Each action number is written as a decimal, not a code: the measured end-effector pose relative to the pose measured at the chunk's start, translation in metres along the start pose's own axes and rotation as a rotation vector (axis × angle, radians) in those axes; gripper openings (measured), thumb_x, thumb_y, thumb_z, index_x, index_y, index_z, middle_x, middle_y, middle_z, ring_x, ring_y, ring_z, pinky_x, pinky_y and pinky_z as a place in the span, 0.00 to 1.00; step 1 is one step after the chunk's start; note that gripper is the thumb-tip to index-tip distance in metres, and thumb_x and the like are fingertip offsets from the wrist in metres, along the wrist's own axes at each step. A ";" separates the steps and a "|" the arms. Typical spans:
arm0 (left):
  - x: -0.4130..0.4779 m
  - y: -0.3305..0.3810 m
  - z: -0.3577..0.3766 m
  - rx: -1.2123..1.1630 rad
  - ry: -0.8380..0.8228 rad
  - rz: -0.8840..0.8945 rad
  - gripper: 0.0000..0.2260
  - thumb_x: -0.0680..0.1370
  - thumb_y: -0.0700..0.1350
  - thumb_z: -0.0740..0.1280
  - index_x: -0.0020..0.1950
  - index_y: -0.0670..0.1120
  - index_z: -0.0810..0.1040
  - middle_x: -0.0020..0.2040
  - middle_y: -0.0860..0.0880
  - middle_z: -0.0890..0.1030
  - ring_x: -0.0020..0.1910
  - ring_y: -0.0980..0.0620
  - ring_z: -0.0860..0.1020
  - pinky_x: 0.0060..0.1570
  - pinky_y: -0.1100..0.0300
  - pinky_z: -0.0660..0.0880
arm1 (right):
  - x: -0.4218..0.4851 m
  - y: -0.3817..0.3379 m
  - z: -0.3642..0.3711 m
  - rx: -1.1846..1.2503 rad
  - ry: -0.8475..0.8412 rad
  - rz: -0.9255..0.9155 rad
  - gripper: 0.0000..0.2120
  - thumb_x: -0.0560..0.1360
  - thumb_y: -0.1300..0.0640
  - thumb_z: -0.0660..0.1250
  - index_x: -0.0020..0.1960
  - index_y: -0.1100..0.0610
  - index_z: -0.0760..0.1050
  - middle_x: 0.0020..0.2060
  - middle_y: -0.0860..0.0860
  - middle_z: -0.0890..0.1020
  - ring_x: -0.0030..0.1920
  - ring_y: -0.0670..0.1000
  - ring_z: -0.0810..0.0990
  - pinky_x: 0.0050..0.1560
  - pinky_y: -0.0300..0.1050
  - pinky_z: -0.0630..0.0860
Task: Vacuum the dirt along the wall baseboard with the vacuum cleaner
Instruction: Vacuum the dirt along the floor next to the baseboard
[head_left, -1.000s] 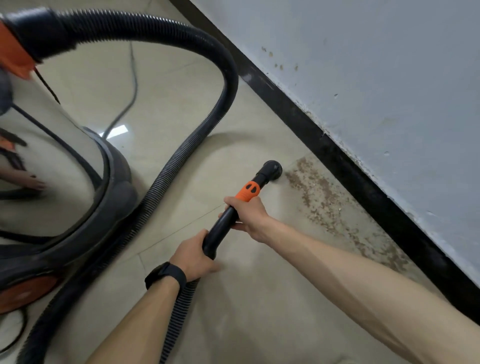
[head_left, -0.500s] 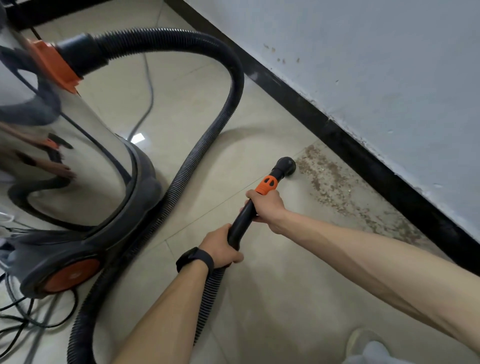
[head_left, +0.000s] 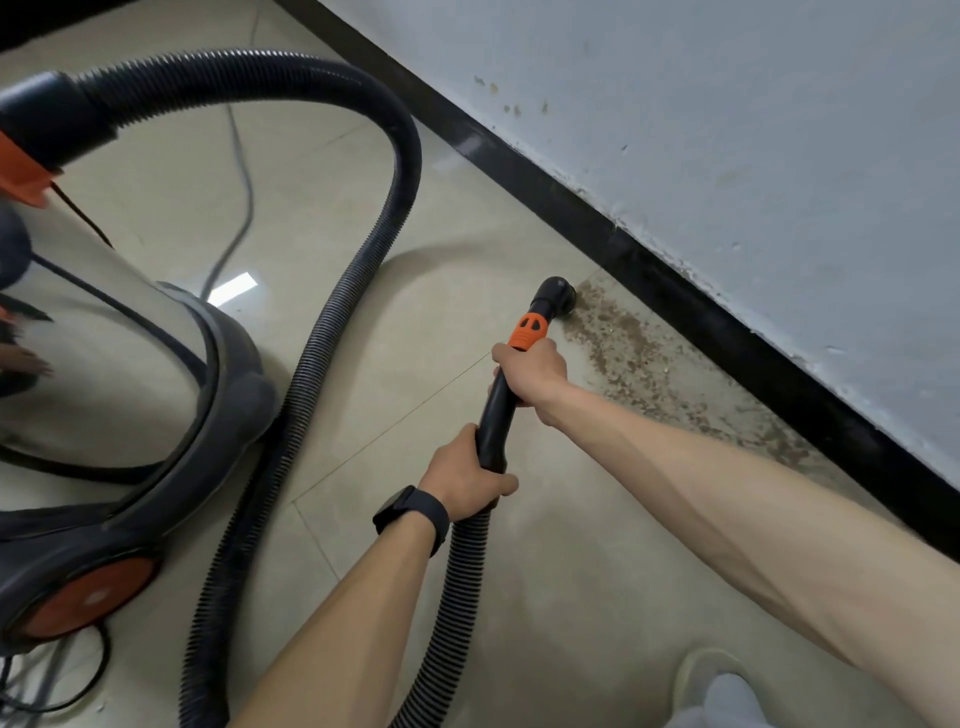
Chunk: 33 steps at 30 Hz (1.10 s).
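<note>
Both hands curl round the smooth black wand (head_left: 493, 410): the left hand (head_left: 462, 478) near, where the ribbed hose (head_left: 332, 332) joins, the right hand (head_left: 530, 374) just under the orange collar (head_left: 530, 332). The round nozzle (head_left: 558, 293) sits on the glossy beige tile floor (head_left: 571, 571) at the far end of the gritty brown dirt (head_left: 623, 348), just beside the black baseboard (head_left: 675, 299). The steel vacuum (head_left: 104, 374), left, is cut off by the frame.

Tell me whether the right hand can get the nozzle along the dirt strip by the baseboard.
Probably yes. The right hand grips the wand behind the nozzle, whose tip sits at the far end of the dirt; no object blocks the strip along the baseboard.
</note>
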<state>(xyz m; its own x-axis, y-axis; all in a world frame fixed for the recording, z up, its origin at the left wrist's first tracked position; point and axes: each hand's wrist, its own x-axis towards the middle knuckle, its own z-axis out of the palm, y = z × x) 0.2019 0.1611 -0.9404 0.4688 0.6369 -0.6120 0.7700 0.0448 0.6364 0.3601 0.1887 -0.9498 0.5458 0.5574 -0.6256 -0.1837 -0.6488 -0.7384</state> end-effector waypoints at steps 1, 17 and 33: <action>0.003 0.003 0.001 -0.007 -0.001 0.006 0.17 0.67 0.44 0.75 0.50 0.48 0.71 0.45 0.47 0.81 0.39 0.49 0.83 0.39 0.55 0.81 | 0.003 -0.003 -0.003 -0.003 0.000 0.002 0.22 0.76 0.53 0.69 0.65 0.62 0.68 0.53 0.60 0.83 0.49 0.62 0.86 0.48 0.60 0.86; 0.047 0.035 0.018 -0.179 -0.087 -0.006 0.17 0.66 0.41 0.74 0.51 0.46 0.72 0.42 0.48 0.81 0.35 0.53 0.82 0.35 0.60 0.80 | 0.052 -0.019 -0.022 -0.334 0.173 -0.064 0.21 0.74 0.48 0.67 0.59 0.61 0.70 0.44 0.53 0.80 0.36 0.51 0.78 0.30 0.44 0.71; 0.056 0.029 0.013 -0.216 0.000 -0.010 0.18 0.63 0.45 0.73 0.50 0.47 0.72 0.42 0.47 0.83 0.34 0.50 0.83 0.35 0.57 0.80 | 0.065 -0.029 -0.014 -0.197 0.051 -0.073 0.28 0.77 0.50 0.69 0.69 0.63 0.61 0.50 0.55 0.77 0.45 0.55 0.80 0.37 0.50 0.81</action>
<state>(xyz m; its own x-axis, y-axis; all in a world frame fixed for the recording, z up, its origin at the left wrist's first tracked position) 0.2557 0.1881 -0.9619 0.4620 0.6355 -0.6187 0.6640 0.2146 0.7163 0.4128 0.2367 -0.9655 0.5932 0.5831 -0.5550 0.0189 -0.6993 -0.7146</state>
